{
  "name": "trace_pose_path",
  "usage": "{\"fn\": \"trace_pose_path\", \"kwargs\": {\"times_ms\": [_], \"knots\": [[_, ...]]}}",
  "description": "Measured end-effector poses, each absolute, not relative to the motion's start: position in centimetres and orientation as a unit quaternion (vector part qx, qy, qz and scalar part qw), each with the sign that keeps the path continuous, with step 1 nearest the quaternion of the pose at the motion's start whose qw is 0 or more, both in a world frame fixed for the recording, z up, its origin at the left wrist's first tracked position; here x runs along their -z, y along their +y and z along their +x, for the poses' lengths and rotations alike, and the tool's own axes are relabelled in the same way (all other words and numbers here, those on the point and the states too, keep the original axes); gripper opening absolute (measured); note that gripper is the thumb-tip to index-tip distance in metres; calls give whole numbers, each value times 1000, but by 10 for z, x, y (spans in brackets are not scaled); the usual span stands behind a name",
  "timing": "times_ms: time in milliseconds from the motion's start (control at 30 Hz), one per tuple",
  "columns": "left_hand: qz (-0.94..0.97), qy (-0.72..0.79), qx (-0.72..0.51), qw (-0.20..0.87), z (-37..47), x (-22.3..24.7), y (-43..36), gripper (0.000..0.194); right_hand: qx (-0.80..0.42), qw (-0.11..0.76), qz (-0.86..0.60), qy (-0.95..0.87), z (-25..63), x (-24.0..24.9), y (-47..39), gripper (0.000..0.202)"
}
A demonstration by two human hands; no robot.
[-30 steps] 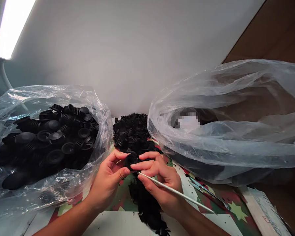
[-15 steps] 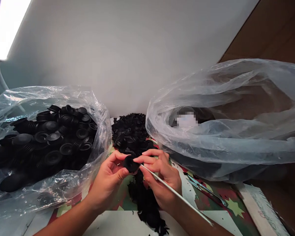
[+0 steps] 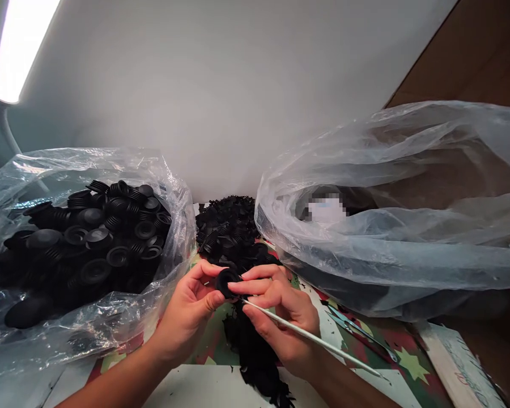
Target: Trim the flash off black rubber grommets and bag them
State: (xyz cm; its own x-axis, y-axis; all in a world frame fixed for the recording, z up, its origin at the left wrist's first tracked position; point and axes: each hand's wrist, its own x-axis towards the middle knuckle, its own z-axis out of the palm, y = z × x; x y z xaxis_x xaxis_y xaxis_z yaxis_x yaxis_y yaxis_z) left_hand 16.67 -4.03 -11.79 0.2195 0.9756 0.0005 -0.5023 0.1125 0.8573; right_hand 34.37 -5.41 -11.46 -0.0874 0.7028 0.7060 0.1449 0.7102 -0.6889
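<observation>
Between the thumb and fingers of my left hand [image 3: 185, 317] is a small round black rubber part [image 3: 225, 281] with a hollow face. My right hand [image 3: 289, 317] grips a thin whitish rod [image 3: 323, 341] like a pen, and its fine tip meets the lower right rim of the part. Two right fingertips also press on the part's edge. Beneath both hands lies a strip of black rubber scraps [image 3: 255, 351]. What exactly the rod's tip is, I cannot make out.
On the left, a clear plastic bag [image 3: 178, 198] holds many similar black ribbed parts [image 3: 96, 272]. A heap of black trimmings [image 3: 225, 224] lies behind my hands. To the right are another large plastic bag [image 3: 386, 260], scissors [image 3: 361, 333] and a pale board [image 3: 454, 362]. A lamp [image 3: 23, 51] shines at upper left.
The rod's rear end has swung right and slightly down, and my right hand has shifted a little right. The black part is turned slightly. The whole view has drifted a little.
</observation>
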Motion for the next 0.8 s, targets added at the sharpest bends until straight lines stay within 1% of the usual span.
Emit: {"fn": "trace_pose_path", "kwargs": {"times_ms": [133, 300, 433, 600, 700, 767, 800], "knots": [[389, 316, -550, 667, 169, 115, -41, 29, -230, 583, -310, -715, 344, 113, -53, 16], [384, 315, -544, 676, 170, 114, -42, 28, -216, 588, -299, -719, 344, 114, -53, 18], [379, 321, -547, 674, 170, 115, -42, 29, -182, 589, -296, -730, 343, 115, -54, 21], [400, 320, -550, 660, 170, 117, -42, 27, -130, 595, -318, -727, 343, 116, -54, 20], [459, 336, -557, 605, 163, 110, -39, 22, -164, 620, -334, -691, 345, 118, -51, 19], [549, 354, -550, 520, 153, 101, -36, 16, -216, 642, -329, -658, 347, 120, -49, 17], [604, 360, -528, 476, 148, 96, -34, 14, -241, 655, -328, -637, 348, 121, -48, 16]]}}
